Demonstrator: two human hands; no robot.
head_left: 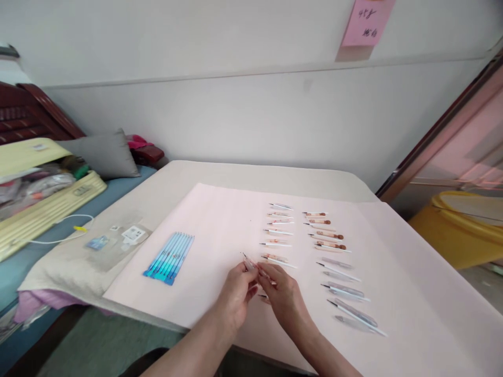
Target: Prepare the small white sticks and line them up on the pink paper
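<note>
Head view: pen (250, 262) pinched between left hand (236, 296), right hand (283, 294)

— What lies at the left of the frame?

— A yellow case (47, 207) with its lid up, stuffed with clutter, on a blue bed (23, 262). Just behind it sit a grey cushion (104, 154) and a red bundle (143, 149), with a dark wooden headboard (27, 112) in the upper left corner.

— And nearer the worktop (412, 293)?

— A white cable (65, 230) with a yellow tag, then a clear plastic bag (118, 238) holding small cards, lying on a beige cloth.

— The right side?

— A yellow tub (459, 225) at mid right, beside a brown door frame (436, 131). A pink note (367, 23) is stuck on the white wall (236, 104), upper right.
</note>
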